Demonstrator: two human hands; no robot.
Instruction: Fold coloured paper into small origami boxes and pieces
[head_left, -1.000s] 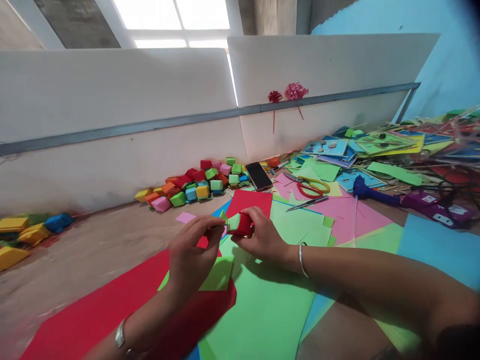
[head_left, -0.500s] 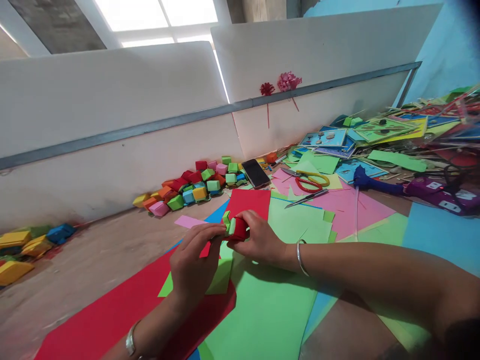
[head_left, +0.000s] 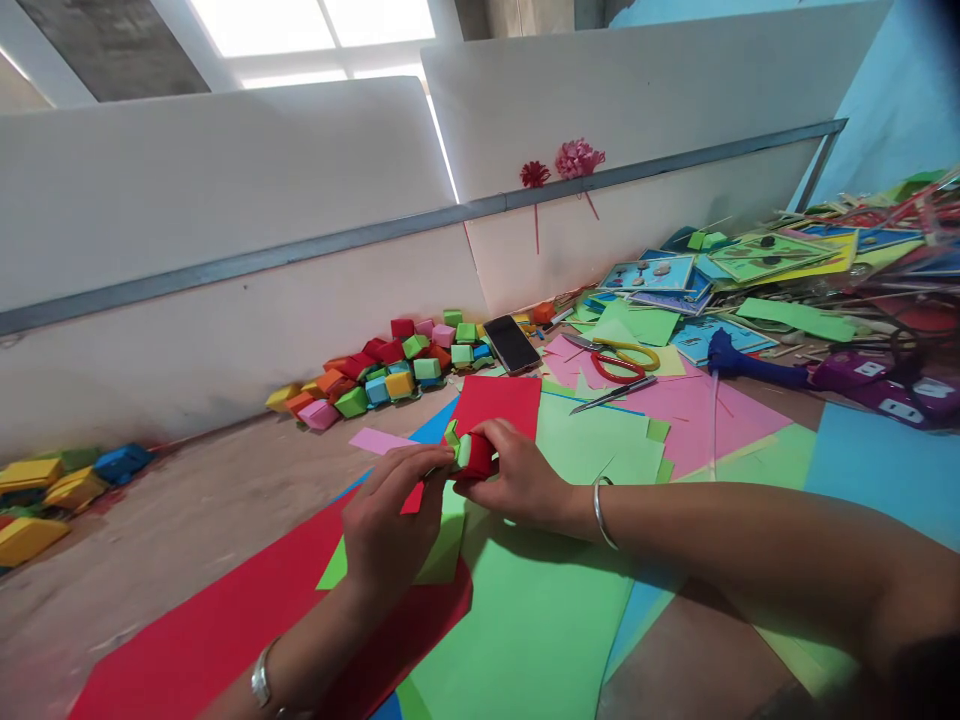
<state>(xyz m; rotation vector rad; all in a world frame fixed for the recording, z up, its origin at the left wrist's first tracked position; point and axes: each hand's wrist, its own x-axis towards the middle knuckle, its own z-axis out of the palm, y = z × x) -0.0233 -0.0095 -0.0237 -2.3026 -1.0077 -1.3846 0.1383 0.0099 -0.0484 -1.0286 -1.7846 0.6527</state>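
Between my two hands is a small folded paper box [head_left: 478,457], red outside with light green flaps on its left side. My right hand [head_left: 521,475] grips the red part between thumb and fingers. From the left, my left hand [head_left: 397,510] pinches the green flaps; its fingertips partly hide them. Beneath the hands lie a large light green paper sheet [head_left: 540,620], a red paper sheet [head_left: 225,620] and a smaller green piece of paper [head_left: 442,550] on the red one.
Colourful paper boxes [head_left: 375,375] are heaped along the white board, with larger ones [head_left: 45,490] at far left. A phone [head_left: 512,345], scissors [head_left: 619,365] and a pen-like knife [head_left: 611,396] lie beyond my hands. Paper scraps and a purple power strip [head_left: 885,385] are at right.
Both hands stay almost in place around the red and green paper box. My left hand has shifted very slightly to the right. Nothing has been let go.
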